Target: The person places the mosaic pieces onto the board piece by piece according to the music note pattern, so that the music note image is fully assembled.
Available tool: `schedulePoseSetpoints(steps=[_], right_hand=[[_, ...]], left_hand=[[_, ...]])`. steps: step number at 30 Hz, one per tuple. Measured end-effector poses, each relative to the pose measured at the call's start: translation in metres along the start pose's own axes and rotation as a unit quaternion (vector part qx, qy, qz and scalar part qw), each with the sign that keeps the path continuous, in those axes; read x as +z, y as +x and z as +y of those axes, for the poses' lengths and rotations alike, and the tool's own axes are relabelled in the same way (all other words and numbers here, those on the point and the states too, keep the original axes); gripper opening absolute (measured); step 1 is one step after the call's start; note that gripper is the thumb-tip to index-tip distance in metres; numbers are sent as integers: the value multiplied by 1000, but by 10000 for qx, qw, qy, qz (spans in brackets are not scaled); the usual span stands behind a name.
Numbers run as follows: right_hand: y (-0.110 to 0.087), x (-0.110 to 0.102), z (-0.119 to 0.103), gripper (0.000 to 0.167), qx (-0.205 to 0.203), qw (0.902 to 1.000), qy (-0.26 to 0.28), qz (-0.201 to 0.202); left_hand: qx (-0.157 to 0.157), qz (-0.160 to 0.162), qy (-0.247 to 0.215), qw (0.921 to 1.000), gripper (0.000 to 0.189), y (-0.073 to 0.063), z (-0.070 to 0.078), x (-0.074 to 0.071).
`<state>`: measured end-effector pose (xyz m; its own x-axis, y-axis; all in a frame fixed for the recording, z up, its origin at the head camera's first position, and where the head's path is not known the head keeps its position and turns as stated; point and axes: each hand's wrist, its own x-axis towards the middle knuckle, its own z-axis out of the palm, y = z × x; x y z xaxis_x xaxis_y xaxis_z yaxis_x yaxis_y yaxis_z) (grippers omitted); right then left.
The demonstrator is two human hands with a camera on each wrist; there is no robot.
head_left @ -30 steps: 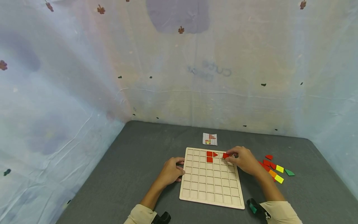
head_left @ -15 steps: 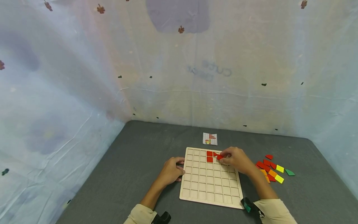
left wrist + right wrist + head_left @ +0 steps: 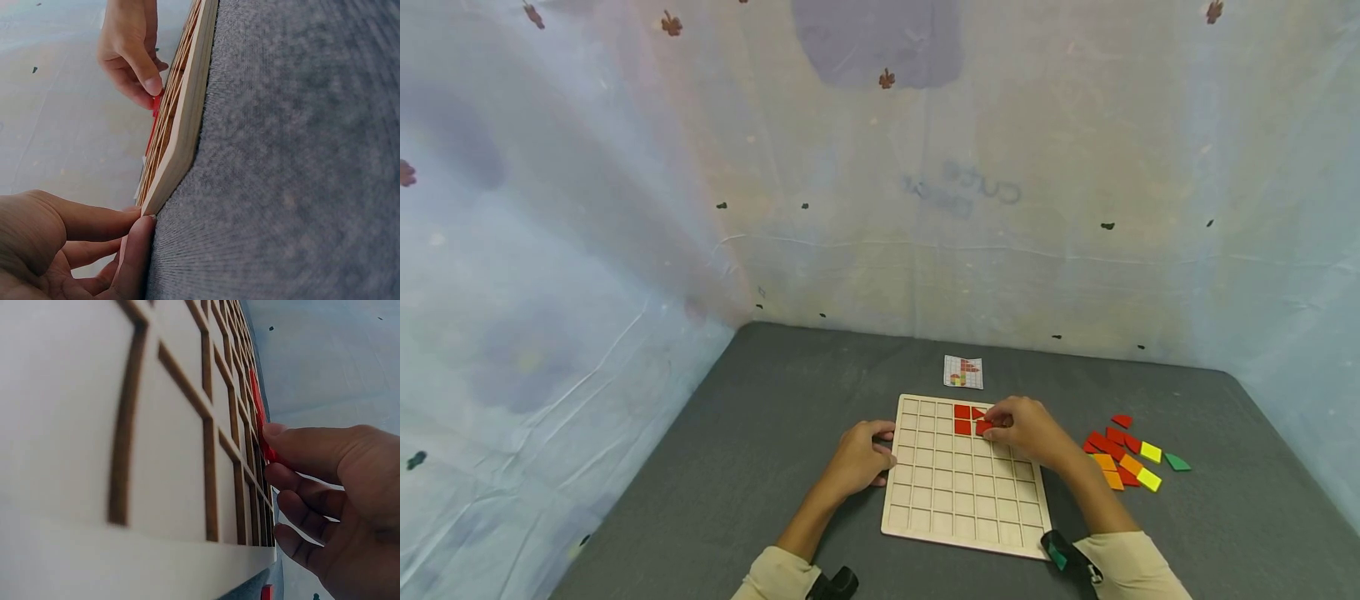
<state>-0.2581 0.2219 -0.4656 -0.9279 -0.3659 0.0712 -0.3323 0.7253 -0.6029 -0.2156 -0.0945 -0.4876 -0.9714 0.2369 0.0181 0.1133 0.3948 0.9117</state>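
Right hand (image 3: 1026,429): grip narrow, thumb and fingers pinching red tile (image 3: 982,427) at second-row cell of grid board (image 3: 955,504), right of lower red square (image 3: 962,427), below red triangle (image 3: 977,413); fully seated or not, can't tell. Left hand (image 3: 856,457): grip holding board's left edge. Pattern card (image 3: 962,372) on desk (image 3: 805,383) behind board; loose coloured pieces (image 3: 1131,465) to the right.

Head view: soft, diffuse light, fairly even; cool cast on backdrop (image 3: 865,167) past counter's (image 3: 797,392) left edge, warmer past far edge. Left wrist: counter weave blurred toward frame's right, backdrop hazy. Right wrist: nearest part of board (image 3: 175,437) pale, out of focus.
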Motion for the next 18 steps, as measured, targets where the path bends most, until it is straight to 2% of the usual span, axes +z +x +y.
schedulePoseSetpoints(steps=[7,18], right_hand=[[-1,-1,-5,21,71,9999,136,-27],[-2,0,-10,30,-14,9997,226,-59]], left_hand=[[-14,22,14,10000,53,0,1,0],[-47,6,0,10000,53,-1,2,-1]])
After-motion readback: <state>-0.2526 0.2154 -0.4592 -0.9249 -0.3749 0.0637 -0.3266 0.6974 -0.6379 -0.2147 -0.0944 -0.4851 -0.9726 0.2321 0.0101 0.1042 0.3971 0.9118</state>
